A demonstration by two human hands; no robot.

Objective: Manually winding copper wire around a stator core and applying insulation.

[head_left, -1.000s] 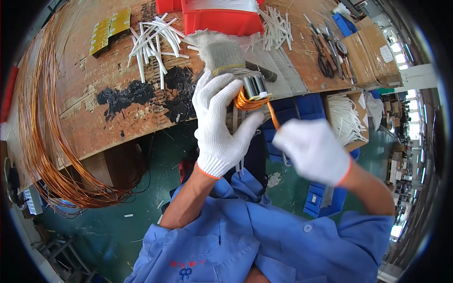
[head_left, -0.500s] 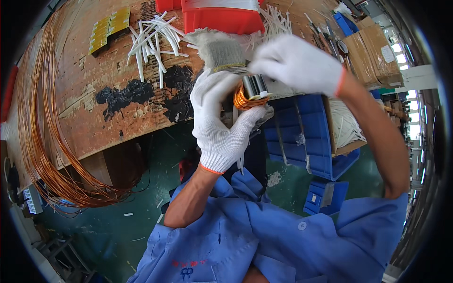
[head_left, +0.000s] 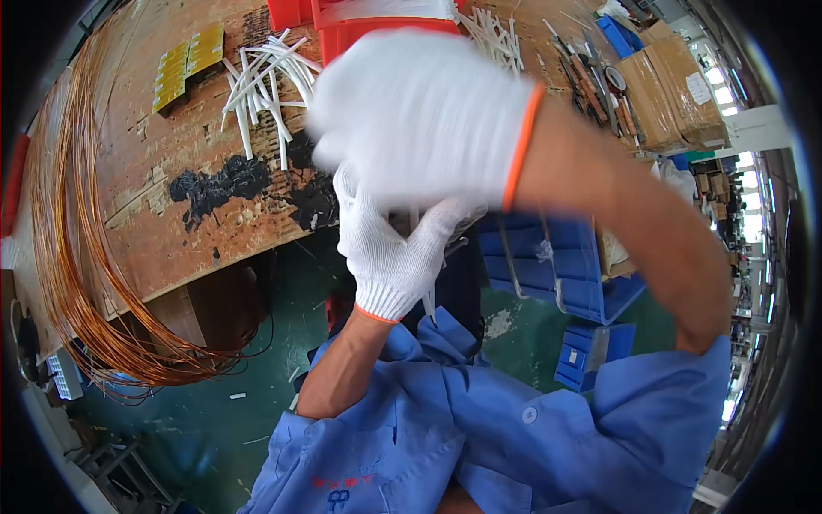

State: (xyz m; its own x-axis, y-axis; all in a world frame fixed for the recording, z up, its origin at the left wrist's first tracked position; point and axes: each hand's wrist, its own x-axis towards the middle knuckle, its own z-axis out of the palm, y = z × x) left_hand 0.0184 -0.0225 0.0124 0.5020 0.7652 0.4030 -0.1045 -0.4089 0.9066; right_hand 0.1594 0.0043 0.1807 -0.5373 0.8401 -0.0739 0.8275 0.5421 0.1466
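The right hand (head_left: 419,120) hides the far part of the left hand (head_left: 387,261), thumb spread right. I cannot tell either's finger grip.

Left of your red bin (head_left: 336,39) you see two yellow pieces (head_left: 171,77) lying side by side; to its right sits a small blue tray (head_left: 620,36) and, farther right, a brown cardboard box (head_left: 675,90).

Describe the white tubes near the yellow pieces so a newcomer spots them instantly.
Start at the scarred wooden table and find the red bins. Off their near left corner, a loose white tube heap fans out. Unlike the similar tubes right of the bins, it lies beside the yellow pieces.
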